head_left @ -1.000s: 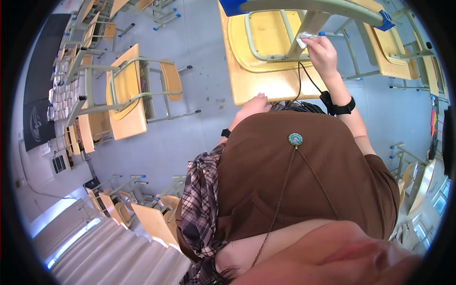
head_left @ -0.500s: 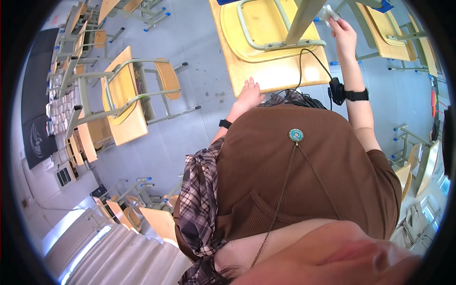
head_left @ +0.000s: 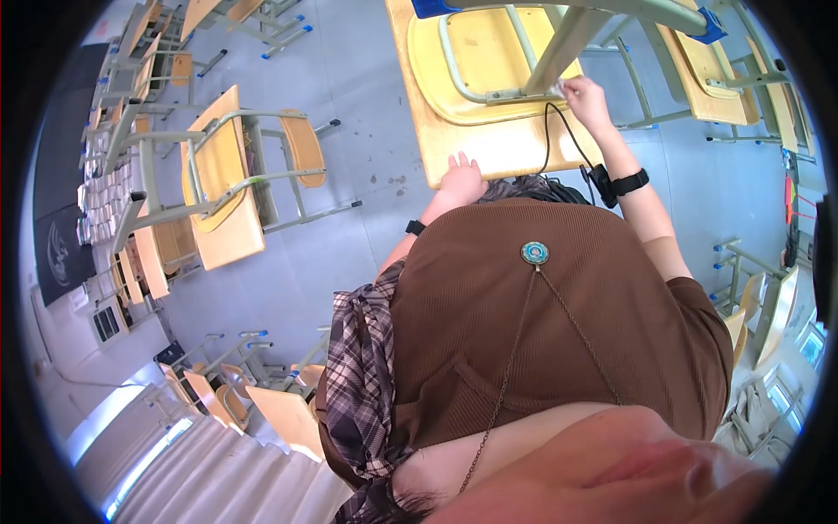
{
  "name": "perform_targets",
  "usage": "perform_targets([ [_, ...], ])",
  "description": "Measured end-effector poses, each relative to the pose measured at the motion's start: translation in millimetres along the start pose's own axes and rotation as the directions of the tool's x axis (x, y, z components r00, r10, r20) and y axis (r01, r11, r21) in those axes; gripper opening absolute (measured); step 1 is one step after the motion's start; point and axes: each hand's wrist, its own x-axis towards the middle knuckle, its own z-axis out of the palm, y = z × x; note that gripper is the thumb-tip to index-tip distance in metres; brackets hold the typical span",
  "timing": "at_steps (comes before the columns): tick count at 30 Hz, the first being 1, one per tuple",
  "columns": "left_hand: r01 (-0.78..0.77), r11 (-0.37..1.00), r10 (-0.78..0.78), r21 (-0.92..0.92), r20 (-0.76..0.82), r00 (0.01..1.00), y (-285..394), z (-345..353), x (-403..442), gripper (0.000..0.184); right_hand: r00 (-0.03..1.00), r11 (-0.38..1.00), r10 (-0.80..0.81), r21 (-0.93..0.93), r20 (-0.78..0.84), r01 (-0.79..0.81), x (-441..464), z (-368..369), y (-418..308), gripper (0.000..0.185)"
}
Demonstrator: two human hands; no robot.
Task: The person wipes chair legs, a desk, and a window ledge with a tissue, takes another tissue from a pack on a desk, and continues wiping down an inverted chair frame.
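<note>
A yellow wooden chair with grey metal legs rests upside down on a light wooden desk in front of me. My right hand is closed around a small white wipe, which meets the foot of a grey chair leg at the seat's edge. Whether it is tissue or cloth I cannot make out. My left hand lies on the desk's near left corner, fingers spread, holding nothing. From a black device on my right wrist a black cable loops over the desk.
To the left, another upturned chair sits on a desk. More desks and chairs stand at the right and behind. Stacked books are at the far left. Grey floor runs between the rows.
My right hand has moved left and toward me, bringing the wipe from beyond the desk's right side to the chair leg's foot. My left hand stays on the desk corner.
</note>
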Motion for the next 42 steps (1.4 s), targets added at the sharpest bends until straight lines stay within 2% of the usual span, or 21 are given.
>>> perform_targets([
  [3, 0.019, 1.0, -0.019, 0.005, -0.011, 1.0, 1.0, 0.5, 2.8, 0.059, 0.97, 0.996, 0.079, -0.048, 0.228, -0.07, -12.9, 10.5, 14.1, 0.013],
  [8, 0.037, 0.999, -0.037, 0.026, 0.003, 0.999, 2.6, -4.5, 6.7, 0.056, 0.973, 0.976, 0.218, -0.002, 0.077, -0.219, -25.1, -0.5, 63.8, 0.017],
  [11, 0.05, 0.994, -0.052, 0.095, 0.027, 0.998, 4.6, -3.2, 9.5, 0.059, 0.969, 0.964, 0.235, -0.108, -0.082, -0.243, -31.0, -50.8, 84.6, 0.021],
  [12, 0.051, 0.99, -0.056, 0.134, 0.039, 0.998, 5.4, -2.7, 9.1, 0.061, 0.942, 0.93, 0.313, -0.163, -0.118, -0.329, -33.7, -73.9, 76.3, 0.021],
  [16, 0.03, 0.975, -0.043, 0.222, 0.057, 0.997, 13.6, -6.6, 4.2, 0.063, 0.903, 0.918, 0.355, -0.092, -0.241, -0.385, -59.0, -127.1, 72.1, 0.017],
  [19, 0.025, 0.959, -0.056, 0.281, 0.105, 0.993, 19.9, -8.3, 5.9, 0.065, 0.962, 0.959, 0.185, -0.175, -0.203, -0.221, -75.5, -117.3, 62.6, 0.015],
  [21, 0.017, 0.936, -0.074, 0.352, 0.149, 0.986, 26.8, -8.8, 7.8, 0.068, 0.989, 0.978, 0.118, -0.161, -0.085, -0.13, -80.2, -81.7, 57.2, 0.013],
  [24, 0.111, 0.917, -0.173, 0.382, 0.132, 0.976, 25.5, 17.7, 24.9, 0.071, 0.979, 0.983, 0.107, -0.169, 0.175, -0.077, -81.0, -29.0, 42.4, 0.014],
  [26, 0.139, 0.908, -0.237, 0.396, 0.209, 0.949, 31.8, 12.1, 27.7, 0.072, 0.97, 0.976, 0.163, -0.173, 0.18, -0.132, -75.5, -9.6, 39.1, 0.013],
  [29, 0.23, 0.901, -0.305, 0.369, 0.16, 0.939, 24.5, 41.2, 46.4, 0.069, 0.948, 0.952, 0.241, -0.242, 0.206, -0.189, -74.2, 8.7, 56.9, 0.013],
  [31, 0.227, 0.903, -0.312, 0.364, 0.196, 0.93, 31.7, 23.3, 37.6, 0.068, 0.956, 0.962, 0.215, -0.211, 0.199, -0.172, -81.1, 24.3, 67.8, 0.01],
  [32, 0.153, 0.898, -0.258, 0.413, 0.212, 0.943, 30.7, 19.9, 37.3, 0.066, 0.946, 0.967, 0.196, -0.208, 0.257, -0.144, -83.5, 30.3, 68.1, 0.012],
  [34, 0.164, 0.883, -0.261, 0.44, 0.169, 0.95, 22.1, 30.7, 42.3, 0.065, 0.96, 0.983, 0.128, -0.158, 0.249, -0.09, -91.6, 28.9, 44.3, 0.012],
  [35, 0.173, 0.881, -0.268, 0.44, 0.162, 0.95, 29.7, 15.8, 33.5, 0.062, 0.946, 0.988, 0.156, -0.055, 0.283, -0.147, -97.3, 36.6, 46.6, 0.012],
  [36, 0.095, 0.925, -0.191, 0.368, 0.236, 0.953, 32.8, -3.0, 24.0, 0.059, 0.939, 0.992, 0.116, -0.001, 0.325, -0.123, -101.6, 33.6, 45.0, 0.013],
  [37, 0.086, 0.927, -0.168, 0.366, 0.2, 0.965, 38.7, -11.1, 15.8, 0.055, 0.938, 0.994, 0.077, 0.049, 0.337, -0.099, -106.7, 24.9, 46.5, 0.014],
  [38, 0.225, 0.939, -0.263, 0.262, 0.118, 0.958, 32.5, -2.8, 21.1, 0.05, 0.935, 0.996, 0.082, -0.063, 0.345, -0.064, -111.9, 20.4, 52.8, 0.015],
  [39, 0.213, 0.947, -0.248, 0.24, 0.126, 0.96, 36.3, -14.4, 16.0, 0.047, 0.941, 0.993, 0.112, -0.062, 0.319, -0.097, -117.0, 6.0, 57.6, 0.014],
  [40, 0.159, 0.963, -0.214, 0.218, 0.256, 0.943, 47.5, -38.8, 8.2, 0.049, 0.946, 0.99, 0.14, -0.055, 0.291, -0.129, -121.9, -9.9, 64.3, 0.014],
  [41, 0.238, 0.96, -0.266, 0.15, 0.214, 0.94, 52.6, -43.3, 3.6, 0.047, 0.946, 0.975, 0.215, -0.102, 0.241, -0.196, -127.8, -24.1, 76.0, 0.013],
  [42, 0.214, 0.967, -0.243, 0.141, 0.239, 0.94, 58.8, -49.8, -1.8, 0.047, 0.939, 0.954, 0.289, -0.142, 0.187, -0.266, -136.6, -39.3, 91.2, 0.011],
])
